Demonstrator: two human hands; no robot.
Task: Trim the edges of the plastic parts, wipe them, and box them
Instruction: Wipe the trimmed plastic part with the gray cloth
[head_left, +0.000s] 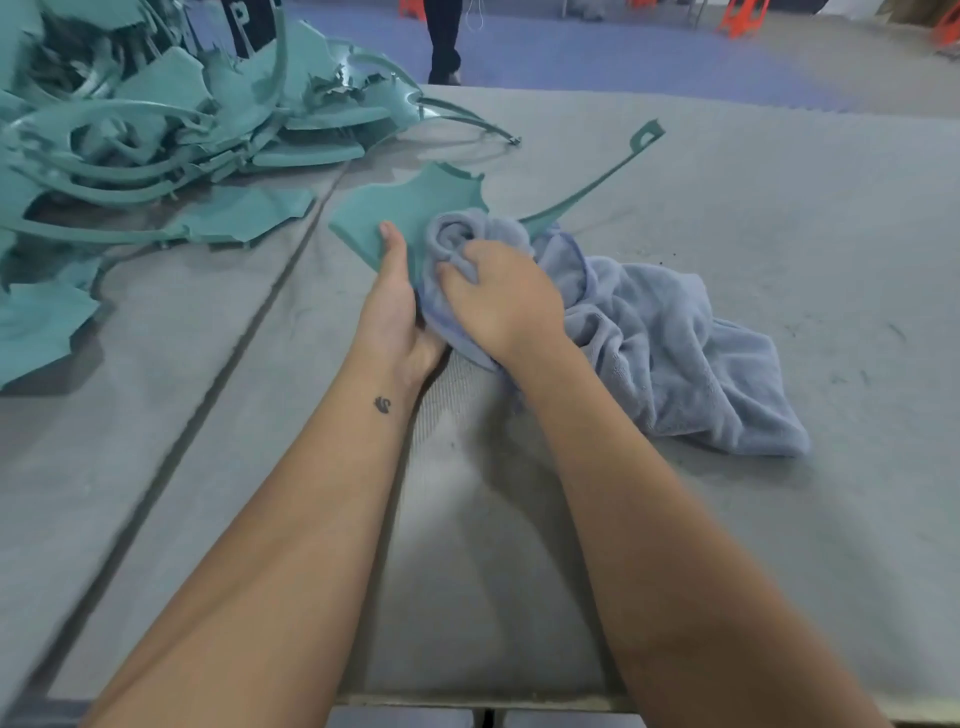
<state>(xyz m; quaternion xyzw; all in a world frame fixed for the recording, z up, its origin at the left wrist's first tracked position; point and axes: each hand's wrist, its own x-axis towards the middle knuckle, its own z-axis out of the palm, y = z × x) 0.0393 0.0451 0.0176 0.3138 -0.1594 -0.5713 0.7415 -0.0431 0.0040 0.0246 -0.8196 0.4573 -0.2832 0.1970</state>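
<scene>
A teal plastic part (410, 208) with a flat plate and a long thin curved strap lies at the middle of the grey table (779, 234). My left hand (392, 306) holds the plate by its near edge, thumb on top. My right hand (501, 299) grips a bunched blue-grey towel (670, 343) and presses it on the part's right side. The rest of the towel trails over the table to the right. The part's middle is hidden under the towel.
A big heap of teal plastic parts (156, 130) and offcuts fills the table's far left. A dark seam (249, 332) runs diagonally across the table. A person's legs (444, 41) stand beyond the far edge, and orange stools (740, 18) stand on the floor.
</scene>
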